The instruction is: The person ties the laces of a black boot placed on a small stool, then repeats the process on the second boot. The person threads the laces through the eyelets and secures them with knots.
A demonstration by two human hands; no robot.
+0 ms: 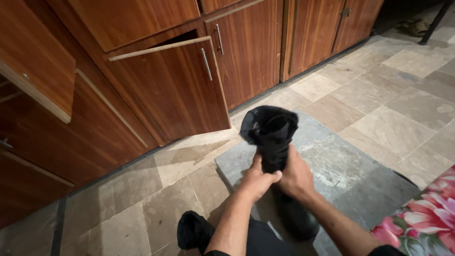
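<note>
A tall black boot [271, 135] stands upright on a grey floor mat [341, 166], its open shaft facing up toward me. My left hand [256, 180] grips the shaft from the left, thumb across the front. On the other side my right hand [297, 178] clasps the same shaft. The boot's toe [303, 223] shows below my right wrist. Both forearms reach in from the bottom edge.
A wooden cabinet door [175, 85] hangs open just left of the boot, with more brown cabinets [294, 33] behind. Beige stone tiles [398, 99] cover the floor. A black cloth-covered shape [192, 231] lies at bottom centre. A pink floral fabric [426, 218] fills the bottom right corner.
</note>
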